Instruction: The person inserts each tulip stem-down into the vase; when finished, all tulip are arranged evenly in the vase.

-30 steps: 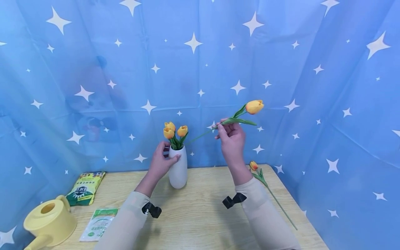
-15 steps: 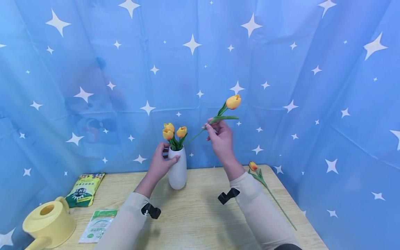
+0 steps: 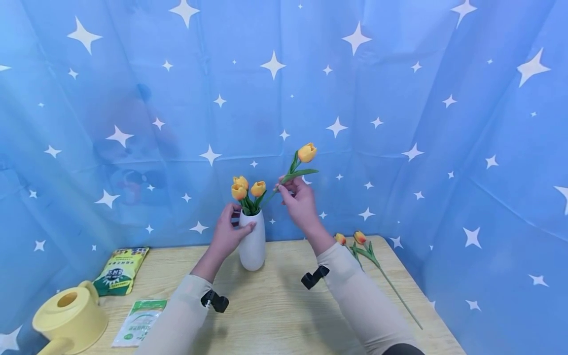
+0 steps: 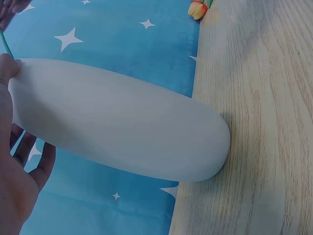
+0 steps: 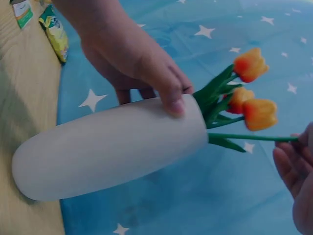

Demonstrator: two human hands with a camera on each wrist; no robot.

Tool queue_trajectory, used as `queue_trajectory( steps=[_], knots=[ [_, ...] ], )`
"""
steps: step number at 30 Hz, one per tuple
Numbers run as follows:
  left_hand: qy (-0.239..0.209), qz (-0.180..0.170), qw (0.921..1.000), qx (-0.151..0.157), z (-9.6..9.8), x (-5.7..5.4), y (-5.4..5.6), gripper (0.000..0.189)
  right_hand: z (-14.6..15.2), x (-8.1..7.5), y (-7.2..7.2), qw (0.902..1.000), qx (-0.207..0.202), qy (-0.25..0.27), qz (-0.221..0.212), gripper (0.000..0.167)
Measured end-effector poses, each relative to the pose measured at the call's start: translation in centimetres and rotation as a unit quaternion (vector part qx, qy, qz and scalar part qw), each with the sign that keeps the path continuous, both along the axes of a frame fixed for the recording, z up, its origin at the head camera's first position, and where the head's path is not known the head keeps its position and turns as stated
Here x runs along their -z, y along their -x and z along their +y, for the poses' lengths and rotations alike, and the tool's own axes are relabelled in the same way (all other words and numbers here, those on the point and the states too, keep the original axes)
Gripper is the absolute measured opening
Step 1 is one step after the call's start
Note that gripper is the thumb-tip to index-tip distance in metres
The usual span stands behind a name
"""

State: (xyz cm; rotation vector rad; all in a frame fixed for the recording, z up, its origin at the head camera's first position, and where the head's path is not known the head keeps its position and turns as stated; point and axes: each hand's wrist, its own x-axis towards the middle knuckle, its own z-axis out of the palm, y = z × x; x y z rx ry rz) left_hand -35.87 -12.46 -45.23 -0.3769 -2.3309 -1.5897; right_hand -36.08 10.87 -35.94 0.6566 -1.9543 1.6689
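A white vase (image 3: pixel 252 241) stands on the table, holding several yellow-orange tulips (image 3: pixel 239 190) with green leaves. My left hand (image 3: pixel 227 231) grips the vase near its rim, the thumb on the front side and the other fingers behind. To the right of the vase and higher, my right hand (image 3: pixel 299 202) pinches the green stem of another tulip (image 3: pixel 307 153), its bloom tilted up to the right. In the right wrist view that tulip's stem (image 5: pixel 254 138) runs to the vase mouth; how deep its end sits is hidden.
Loose tulips (image 3: pixel 360 237) lie on the right of the wooden table (image 3: pixel 275 305), partly behind my right forearm. At left are a yellow watering can (image 3: pixel 73 318), a green-yellow packet (image 3: pixel 122 271) and a flat white-green packet (image 3: pixel 138 323). A blue star-patterned curtain (image 3: pixel 284 98) stands behind.
My right hand has moved left and slightly down toward the vase, bringing the tulip closer and more upright. A second loose tulip now shows beside the right forearm. My left hand stays on the vase.
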Motion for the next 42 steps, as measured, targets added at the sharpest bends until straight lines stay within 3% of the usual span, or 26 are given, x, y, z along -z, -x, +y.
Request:
queue_trajectory(
  steps=[15, 25, 30, 38, 42],
  knots=[
    [-0.005, 0.005, 1.0000, 0.004, 0.2, -0.1, 0.0, 0.053, -2.0, 3.2, 0.8, 0.9991, -0.015, -0.030, -0.027, 0.015],
    [-0.005, 0.008, 1.0000, 0.000, 0.1, 0.0, 0.0, 0.053, -3.0, 4.5, 0.8, 0.9950, 0.030, -0.084, -0.044, 0.005],
    [-0.007, 0.007, 1.0000, 0.001, 0.1, 0.0, 0.0, 0.053, -3.3, 4.8, 0.8, 0.9939, 0.033, -0.094, -0.048, 0.006],
    [-0.004, 0.002, 1.0000, 0.005, 0.0, 0.0, 0.0, 0.054, -3.4, 4.8, 0.3, 0.9945, 0.021, -0.060, -0.084, 0.021],
    [-0.005, -0.001, 1.0000, 0.004, -0.1, 0.0, -0.1, 0.056, -3.6, 5.0, 0.2, 0.9955, 0.024, -0.043, -0.080, 0.020]
  ],
)
